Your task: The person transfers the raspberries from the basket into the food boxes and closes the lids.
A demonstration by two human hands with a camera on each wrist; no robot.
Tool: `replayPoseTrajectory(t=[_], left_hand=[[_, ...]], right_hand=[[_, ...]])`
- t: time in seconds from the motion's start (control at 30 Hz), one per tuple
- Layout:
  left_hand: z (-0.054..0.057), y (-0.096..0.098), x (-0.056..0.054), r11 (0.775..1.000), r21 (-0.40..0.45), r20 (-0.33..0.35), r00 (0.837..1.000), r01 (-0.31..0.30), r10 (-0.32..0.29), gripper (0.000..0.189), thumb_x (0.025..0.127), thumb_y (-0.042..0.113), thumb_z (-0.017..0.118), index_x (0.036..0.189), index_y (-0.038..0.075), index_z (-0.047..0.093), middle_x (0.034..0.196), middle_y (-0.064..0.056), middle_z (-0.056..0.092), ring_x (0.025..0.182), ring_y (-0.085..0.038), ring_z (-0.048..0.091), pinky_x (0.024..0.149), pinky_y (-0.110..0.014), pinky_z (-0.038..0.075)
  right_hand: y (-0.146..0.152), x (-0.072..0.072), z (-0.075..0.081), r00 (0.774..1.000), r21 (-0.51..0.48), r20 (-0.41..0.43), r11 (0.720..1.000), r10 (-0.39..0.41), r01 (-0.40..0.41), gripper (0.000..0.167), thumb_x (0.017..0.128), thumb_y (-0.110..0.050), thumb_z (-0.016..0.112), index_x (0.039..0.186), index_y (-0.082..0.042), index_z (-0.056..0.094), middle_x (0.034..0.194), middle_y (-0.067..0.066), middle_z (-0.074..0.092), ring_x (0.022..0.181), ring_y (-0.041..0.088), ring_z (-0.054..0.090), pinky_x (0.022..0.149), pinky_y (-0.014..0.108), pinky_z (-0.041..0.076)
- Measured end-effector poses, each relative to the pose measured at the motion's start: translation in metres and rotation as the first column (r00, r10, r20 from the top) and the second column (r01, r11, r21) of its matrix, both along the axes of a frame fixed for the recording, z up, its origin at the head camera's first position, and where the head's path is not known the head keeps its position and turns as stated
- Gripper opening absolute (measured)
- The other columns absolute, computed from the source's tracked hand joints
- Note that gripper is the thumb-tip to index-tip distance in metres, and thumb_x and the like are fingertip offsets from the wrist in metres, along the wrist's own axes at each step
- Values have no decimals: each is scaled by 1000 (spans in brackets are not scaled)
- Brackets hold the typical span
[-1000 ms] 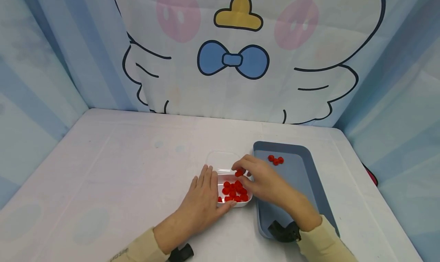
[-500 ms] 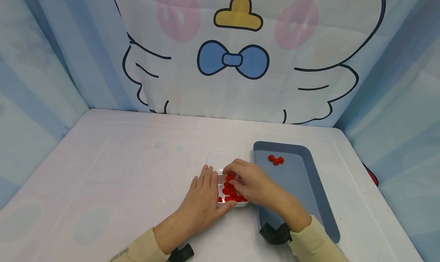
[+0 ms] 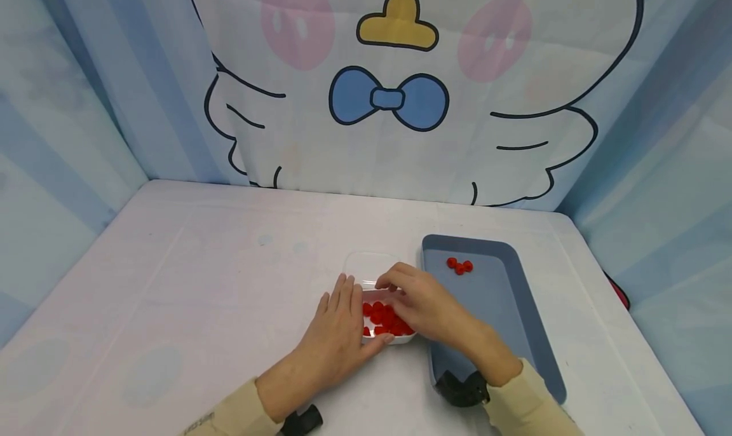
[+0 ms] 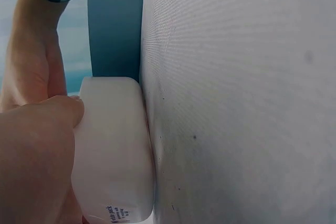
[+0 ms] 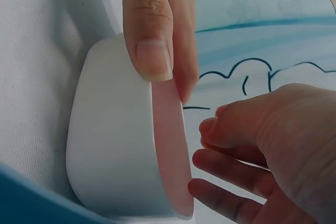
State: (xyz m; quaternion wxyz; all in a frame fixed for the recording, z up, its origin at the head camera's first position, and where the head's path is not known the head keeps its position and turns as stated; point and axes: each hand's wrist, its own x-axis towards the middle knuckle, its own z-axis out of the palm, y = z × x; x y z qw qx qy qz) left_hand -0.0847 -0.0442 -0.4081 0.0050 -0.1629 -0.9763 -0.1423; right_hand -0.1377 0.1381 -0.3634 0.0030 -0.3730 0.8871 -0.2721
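A small white container (image 3: 405,339) holds several red raspberry-like pieces (image 3: 386,320); its outer wall (image 4: 113,140) is plain white with small print near one end. My left hand (image 3: 337,328) rests along its left side with straight fingers, the thumb lying over the front rim. Over the right part of the container is my right hand (image 3: 426,299), with loosely bent fingers. In the right wrist view nothing shows between the fingertips (image 5: 209,125), which are just outside the rim. The right hand hides part of the contents in the head view.
A clear lid (image 3: 368,267) stands out behind the container. To the right lies a blue-grey tray (image 3: 486,302) with 3 more red pieces (image 3: 459,267) near its far end. A white cloth covers the table (image 3: 229,283), and a printed curtain (image 3: 389,156) hangs behind it.
My right hand moved left and down with a red piece and let it go at the container's back left, then drew slightly back. The left hand stayed put.
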Motion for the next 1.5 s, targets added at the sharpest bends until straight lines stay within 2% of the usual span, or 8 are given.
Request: replayPoseTrajectory(t=[0.2,0.33,0.5,0.67,1.03,1.3,1.5], left_hand=[[0,0,0,1000,-5,-8,1000,-3,3,93,87,66,58,145,-2,34,151,-23,40,144,-41,34,109,-58,42],[0,0,-1,1000,-5,2,1000,-8,8,95,86,65,61,146,-2,33,152,-22,39,144,-41,34,109,-57,42],[0,1,-2,1000,2,17,1000,-16,16,97,85,65,62,148,-2,32,153,-22,39,144,-40,34,109,-57,42],[1,1,-2,1000,14,27,999,-21,21,97,85,65,62,148,-2,32,153,-22,39,145,-40,34,110,-57,41],[1,1,-2,999,19,36,999,-26,25,97,84,65,63,148,-1,32,153,-22,38,145,-40,33,110,-57,41],[0,1,-2,999,26,35,999,-25,24,96,85,64,63,148,-1,32,153,-21,38,145,-39,33,110,-57,41],[-1,2,-1,999,24,30,999,-26,25,96,85,64,63,148,-2,32,153,-22,39,145,-40,33,110,-57,41]], right_hand=[[5,-1,2,1000,2,9,1000,-29,29,28,85,-3,74,112,-9,68,107,3,67,93,14,63,80,24,59],[10,-4,4,999,6,20,999,-48,48,31,84,-2,74,113,-9,68,110,4,67,95,15,62,80,25,59],[19,-9,4,994,12,-61,996,-86,87,32,82,-1,77,112,-8,68,108,3,67,93,15,64,79,30,60],[26,-13,5,982,38,-153,992,-111,118,29,82,0,76,109,-7,69,104,5,67,91,17,66,78,31,60],[46,-25,-2,951,67,-209,967,-227,245,21,84,2,72,103,-3,70,99,8,65,89,22,66,79,36,60],[63,-33,-10,929,65,-188,940,-318,335,19,85,4,65,102,-1,70,100,11,64,87,24,61,75,40,57],[71,-37,-15,907,75,-182,914,-380,398,17,86,3,65,102,0,70,102,14,65,93,30,61,80,45,57]])
